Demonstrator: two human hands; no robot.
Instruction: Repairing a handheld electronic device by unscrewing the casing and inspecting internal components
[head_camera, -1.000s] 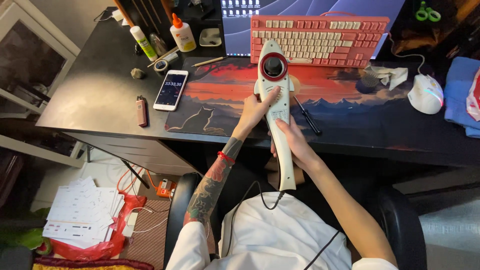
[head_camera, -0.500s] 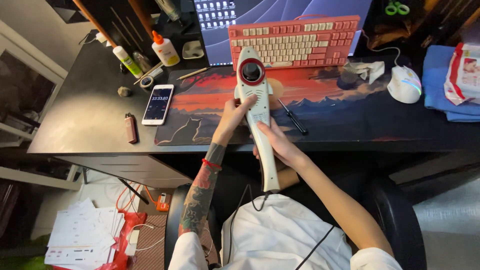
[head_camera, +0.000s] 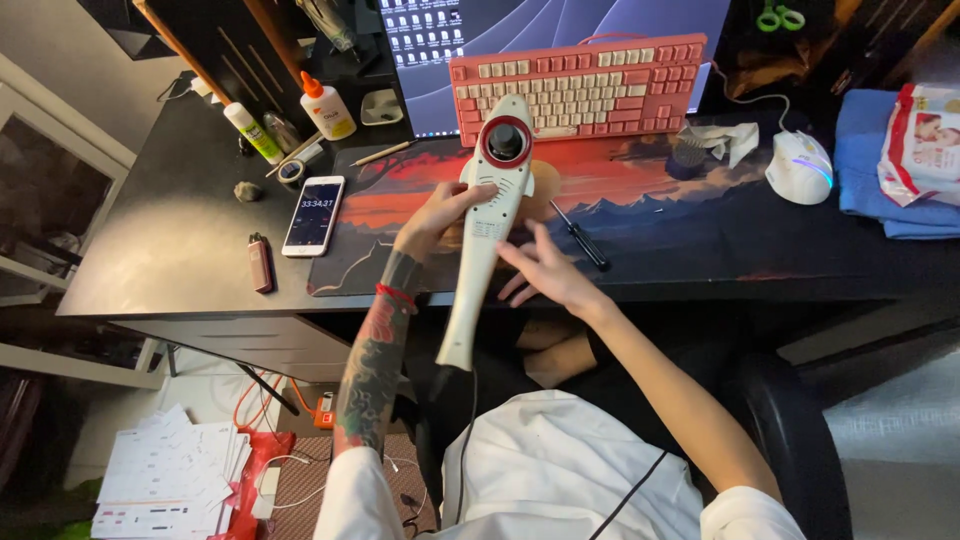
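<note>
Two bare hands work over a long cream-white handheld appliance in the single head view. This device, with a red ring and dark knob near its wide top end and a tapering handle at the bottom, is held above the front edge of the dark desk, its head over the red landscape desk mat and its handle end hanging down toward the person's lap, where a dark cable trails from it.

The left hand grips the upper body of the appliance, fingers curled around its left side just below the red ring, thumb pressed on the front. A red band sits at that wrist above a tattooed forearm. The right hand is open, fingers spread apart, its fingertips just beside the right edge of the appliance's middle; whether they touch it I cannot tell.

Just beyond the right fingertips a dark-handled screwdriver lies on the mat. Beyond the left fingers, past the appliance's head, stands a pink keyboard. Off to the left of the left knuckles lie a smartphone with its screen lit and a small dark red lighter. Well to the right of the right fingers sits a white mouse.
</note>
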